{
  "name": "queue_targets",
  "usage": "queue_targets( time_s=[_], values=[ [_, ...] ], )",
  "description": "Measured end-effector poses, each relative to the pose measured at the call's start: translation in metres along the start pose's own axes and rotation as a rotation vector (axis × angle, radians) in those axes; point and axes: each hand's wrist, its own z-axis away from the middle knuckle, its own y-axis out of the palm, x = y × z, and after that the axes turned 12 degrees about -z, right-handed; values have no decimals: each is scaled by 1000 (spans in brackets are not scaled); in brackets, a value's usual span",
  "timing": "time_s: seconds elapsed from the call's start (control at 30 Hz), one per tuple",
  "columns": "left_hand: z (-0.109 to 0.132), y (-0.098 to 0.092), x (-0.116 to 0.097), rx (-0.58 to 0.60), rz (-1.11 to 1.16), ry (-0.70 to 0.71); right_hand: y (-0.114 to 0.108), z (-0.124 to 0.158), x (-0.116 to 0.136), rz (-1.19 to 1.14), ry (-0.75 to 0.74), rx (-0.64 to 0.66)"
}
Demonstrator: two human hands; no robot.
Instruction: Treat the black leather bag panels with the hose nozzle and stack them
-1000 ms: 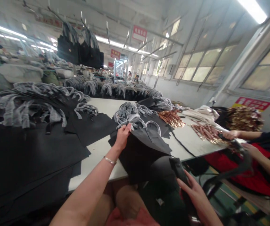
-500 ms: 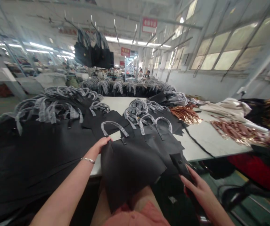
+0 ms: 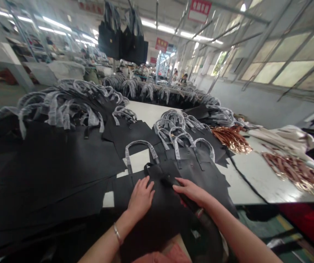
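A black leather bag panel [image 3: 151, 208] with a plastic-wrapped handle [image 3: 140, 143] lies over the table's front edge, partly in my lap. My left hand [image 3: 142, 195] rests on it, fingers stretched out, near a small black loop [image 3: 148, 167] at its top edge. In my right hand [image 3: 191, 191] is a black strap [image 3: 188, 204], gripped between thumb and fingers. The strap's wide front end lies over the panel's upper part, and its rear part curves down under my right forearm. A small metal glint shows on it.
Stacked black panels [image 3: 49, 160] with wrapped handles cover the left side. More panels [image 3: 200, 164] lie overlapped to the right. Brown straps with gold hardware [image 3: 229, 138] and another brown bundle [image 3: 294, 170] lie on the white table [image 3: 244, 182]. Black bags [image 3: 121, 40] hang overhead.
My left hand has let go of the panel's top corner and now lies on the panel. My right hand has brought the black strap leftward and up over the panel, which lies flatter.
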Motion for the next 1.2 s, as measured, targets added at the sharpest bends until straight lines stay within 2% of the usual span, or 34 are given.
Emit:
queue_targets(
  time_s=[0.13, 0.23, 0.37, 0.53, 0.6, 0.73, 0.8, 0.9, 1.0, 1.1, 1.2],
  values=[
    [3, 4, -2, 1, -5, 24, -5, -24, 15, -48, 123, 38],
    [-3, 0, -1, 1, -2, 24, -2, -36, 22, -55, 113, 29],
    [-6, 2, -1, -7, 16, 6, -6, -36, 25, -55, 103, 60],
    [-5, 3, 1, 9, 62, 67, -11, -35, 27, -57, 141, 79],
    [-5, 2, 2, 3, 55, 74, -3, -43, 30, -56, 71, 49],
    [-4, 4, 1, -31, 32, 74, 12, -53, 46, -52, -230, -135],
    [-2, 5, -2, -53, 21, 54, 14, -48, 53, -20, -282, -146],
    [4, 5, -9, -68, 5, 13, 17, -33, 57, 40, -138, -14],
    [14, 5, -12, -93, 39, 69, 24, -24, 51, 53, 24, 111],
    [21, 8, -11, -119, 82, 154, 33, -29, 46, 61, 99, 202],
    [22, 8, -7, -75, 94, 190, 43, -46, 45, 42, 142, 241]
  ],
)
